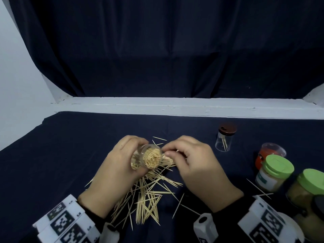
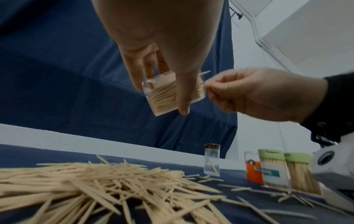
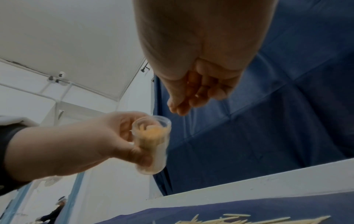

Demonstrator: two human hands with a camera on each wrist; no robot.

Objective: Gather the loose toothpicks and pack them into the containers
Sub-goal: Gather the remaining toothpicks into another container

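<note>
My left hand (image 1: pixel 121 160) grips a clear container (image 1: pixel 152 157) packed with toothpicks. It is lifted off the table and tilted, with its open mouth facing up and right. My right hand (image 1: pixel 191 160) has thumb and forefinger pinched together right at the container's rim (image 2: pixel 203 89), and a thin toothpick seems to be between them. Below both hands a loose pile of toothpicks (image 1: pixel 149 195) lies spread on the dark cloth (image 2: pixel 95 181). In the right wrist view the container (image 3: pixel 153 141) shows toothpick ends inside, just below my curled right fingers (image 3: pixel 184 106).
At the right stand a clear jar with a brown lid (image 1: pixel 225 139) holding a few toothpicks, an orange-labelled clear container (image 1: pixel 268 153) and two green-lidded full jars (image 1: pixel 273 172) (image 1: pixel 308 188). Stray toothpicks (image 1: pixel 257 188) lie near them. A white ledge (image 1: pixel 175 106) borders the far table edge.
</note>
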